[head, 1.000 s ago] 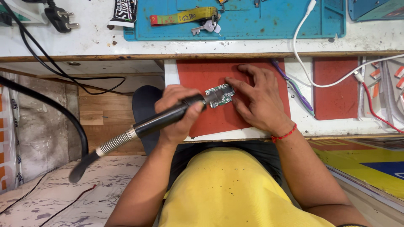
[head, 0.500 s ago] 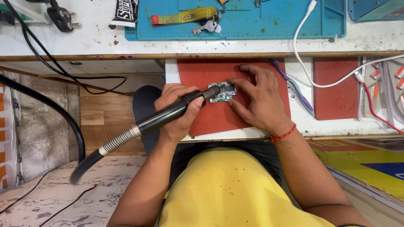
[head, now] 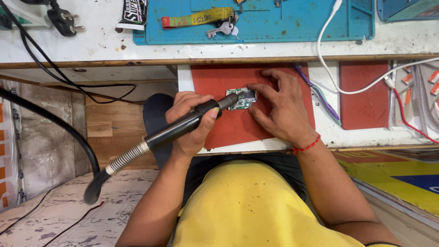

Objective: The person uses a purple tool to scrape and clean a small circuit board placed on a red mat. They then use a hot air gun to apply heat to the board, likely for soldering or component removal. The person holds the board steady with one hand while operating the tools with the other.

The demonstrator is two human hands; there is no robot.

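Observation:
My left hand point(head: 192, 123) grips a black hot-air wand point(head: 180, 128) with a coiled spring strain relief and a black hose trailing down left. Its metal nozzle points at a small green circuit board point(head: 244, 98) lying on a red mat point(head: 219, 80). My right hand point(head: 279, 107) rests flat on the mat, its fingertips pressing on the right edge of the board and holding it still. A red thread sits around that wrist.
Above the pull-out shelf, a blue work mat point(head: 292, 20) carries a yellow lanyard with keys point(head: 215, 23). A white cable point(head: 347, 87), purple tweezers point(head: 318, 93), a second red mat point(head: 366, 96), a black plug point(head: 64, 20) and black cords point(head: 55, 73) lie around.
The wand's nozzle and my left hand have shifted slightly over the board; my right hand stays on the board's edge.

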